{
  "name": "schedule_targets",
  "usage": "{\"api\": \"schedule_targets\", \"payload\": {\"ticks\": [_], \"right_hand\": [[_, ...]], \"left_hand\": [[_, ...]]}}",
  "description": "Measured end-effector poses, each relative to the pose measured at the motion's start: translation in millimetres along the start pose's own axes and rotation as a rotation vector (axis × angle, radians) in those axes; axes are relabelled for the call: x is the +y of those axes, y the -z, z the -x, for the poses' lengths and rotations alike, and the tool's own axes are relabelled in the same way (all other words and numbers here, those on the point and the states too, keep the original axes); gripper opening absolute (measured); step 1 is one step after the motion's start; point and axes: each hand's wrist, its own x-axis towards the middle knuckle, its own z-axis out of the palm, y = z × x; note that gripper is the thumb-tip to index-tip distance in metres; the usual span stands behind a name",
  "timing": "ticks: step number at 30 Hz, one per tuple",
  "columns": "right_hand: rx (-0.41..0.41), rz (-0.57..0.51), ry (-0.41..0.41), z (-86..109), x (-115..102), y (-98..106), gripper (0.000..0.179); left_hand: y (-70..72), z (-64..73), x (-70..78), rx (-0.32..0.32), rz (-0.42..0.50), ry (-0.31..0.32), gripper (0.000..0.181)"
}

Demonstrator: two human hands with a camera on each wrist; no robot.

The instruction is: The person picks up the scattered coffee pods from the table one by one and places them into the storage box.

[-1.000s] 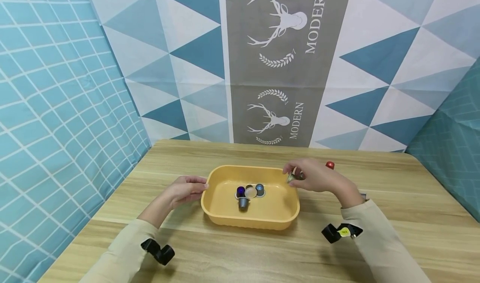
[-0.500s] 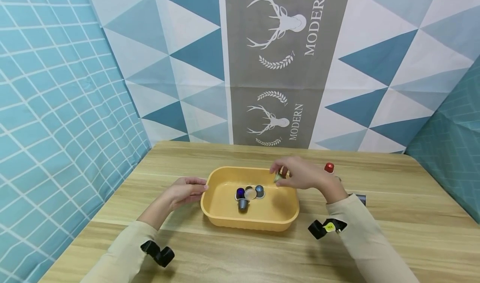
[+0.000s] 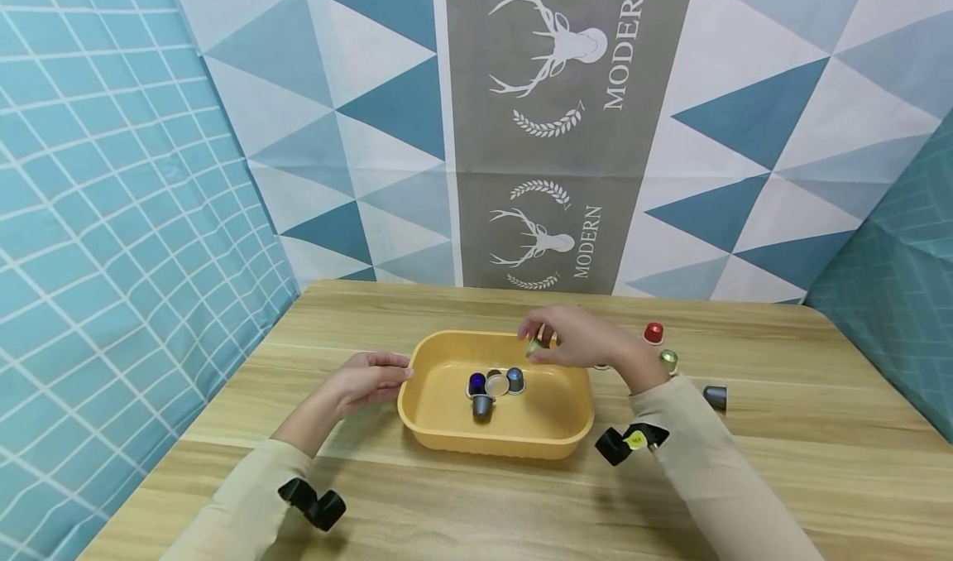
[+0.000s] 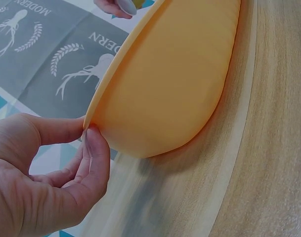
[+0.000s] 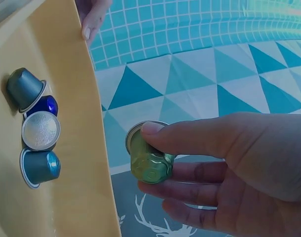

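Note:
My left hand (image 3: 368, 379) pinches the rim of the yellow plastic tub (image 4: 165, 84) at its left end, thumb on one side and a fingertip on the other. Between the thumb and fingers of my right hand (image 5: 229, 168) is a green coffee capsule (image 5: 151, 160), held above the tub's back right part. Inside the tub lie several capsules in a cluster: a dark grey one (image 3: 482, 407), a dark blue one (image 3: 477, 383), a light blue one (image 3: 515, 378) and one showing its pale foil lid (image 5: 40, 131).
On the table (image 3: 789, 462) right of the tub, a red capsule (image 3: 653, 333) and another green capsule (image 3: 668, 360) stand on their lids. A dark grey capsule (image 3: 715, 396) lies on its side. One more is mostly hidden behind the right wrist. A patterned cloth wall rises at the back.
My right hand has moved left with the green capsule, from the tub's right rim to over its inside, uncovering capsules on the table. The left hand has stayed at the rim.

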Motion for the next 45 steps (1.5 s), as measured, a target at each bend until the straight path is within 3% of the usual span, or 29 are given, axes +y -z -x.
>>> {"api": "schedule_targets", "payload": {"ticks": [16,38,45], "right_hand": [[-0.058,-0.001,0.058,-26.3,-5,2,0.023],[-0.168,0.012,0.01,-65.9,-6,-9,0.028],[-0.243,0.061,0.037,-74.7,-10,-16,0.013]], "left_hand": [[0.1,0.2,-0.9,-0.003,0.01,-0.001,0.049],[-2.2,1.7,1.0,-0.002,0.0,-0.004,0.048],[-1.2,1.2,0.2,0.001,0.0,-0.003,0.047]]}}
